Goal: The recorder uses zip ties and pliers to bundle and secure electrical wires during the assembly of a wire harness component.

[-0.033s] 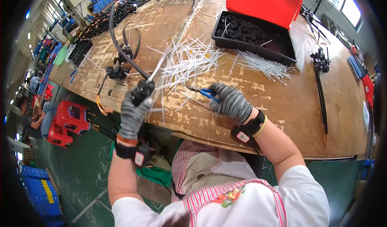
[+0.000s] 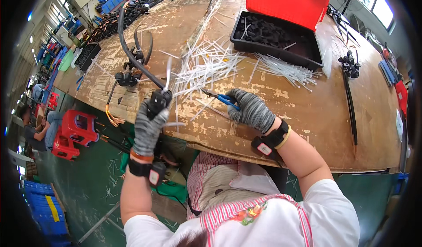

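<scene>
My gloved left hand (image 2: pixel 148 130) is closed around a black plastic connector (image 2: pixel 158 100) over the table's near edge. A thick black cable (image 2: pixel 140 67) runs up and away from the connector. One white cable tie (image 2: pixel 169 75) stands up from the connector, its free end loose. To the right, my gloved right hand (image 2: pixel 251 111) grips cutting pliers (image 2: pixel 227 100) with blue handles, jaws pointing left toward the connector but apart from it. Beyond the pliers lies a loose heap of white cable ties (image 2: pixel 206 69).
A black bin (image 2: pixel 276 38) of small black parts, with a red lid (image 2: pixel 288 3), stands at the back right. More ties (image 2: pixel 285 71) lie before it. Cabled black assemblies lie left (image 2: pixel 127 79) and right (image 2: pixel 350 67). Red stools (image 2: pixel 78 127) and a seated person are at left.
My left hand has shifted slightly right with the connector, and its cable tie now points more upright. The right hand and pliers have hardly moved.
</scene>
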Demonstrator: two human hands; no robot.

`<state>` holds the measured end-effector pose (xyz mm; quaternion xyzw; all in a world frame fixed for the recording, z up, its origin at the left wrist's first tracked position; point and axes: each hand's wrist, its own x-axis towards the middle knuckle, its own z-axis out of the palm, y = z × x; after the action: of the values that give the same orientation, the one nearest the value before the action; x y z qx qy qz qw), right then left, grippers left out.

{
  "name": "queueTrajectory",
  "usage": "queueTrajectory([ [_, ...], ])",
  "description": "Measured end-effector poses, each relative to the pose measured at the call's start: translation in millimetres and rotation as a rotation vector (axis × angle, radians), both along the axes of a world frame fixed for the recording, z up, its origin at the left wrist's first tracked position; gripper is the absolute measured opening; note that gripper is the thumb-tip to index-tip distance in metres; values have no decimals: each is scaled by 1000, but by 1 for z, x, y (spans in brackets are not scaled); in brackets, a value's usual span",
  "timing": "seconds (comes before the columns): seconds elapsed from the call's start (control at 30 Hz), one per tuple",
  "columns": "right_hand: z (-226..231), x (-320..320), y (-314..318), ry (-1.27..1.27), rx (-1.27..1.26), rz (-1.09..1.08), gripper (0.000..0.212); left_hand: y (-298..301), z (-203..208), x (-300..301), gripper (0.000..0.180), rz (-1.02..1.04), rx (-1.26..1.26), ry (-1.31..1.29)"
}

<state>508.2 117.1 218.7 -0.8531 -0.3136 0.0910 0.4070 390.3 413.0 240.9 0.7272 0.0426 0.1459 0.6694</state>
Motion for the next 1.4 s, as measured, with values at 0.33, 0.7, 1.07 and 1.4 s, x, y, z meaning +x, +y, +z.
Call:
queueTrajectory([
  [0.33, -13, -11, 9, -432, -55, 51, 56, -75, -40, -10, 42, 93, -242, -11],
  [0.7, -6, -16, 14, -549, -83, 72, 63, -86, -40, -15, 38, 194, -25, 49],
  [1.07, 11, -19, 22, -250, -103, 136, 50, -85, -51, -16, 52, 158, -8, 42],
  [1.4, -22, -15, 17, 352, 274, 37, 43, -100, -38, -27, 53, 255, -77, -1],
])
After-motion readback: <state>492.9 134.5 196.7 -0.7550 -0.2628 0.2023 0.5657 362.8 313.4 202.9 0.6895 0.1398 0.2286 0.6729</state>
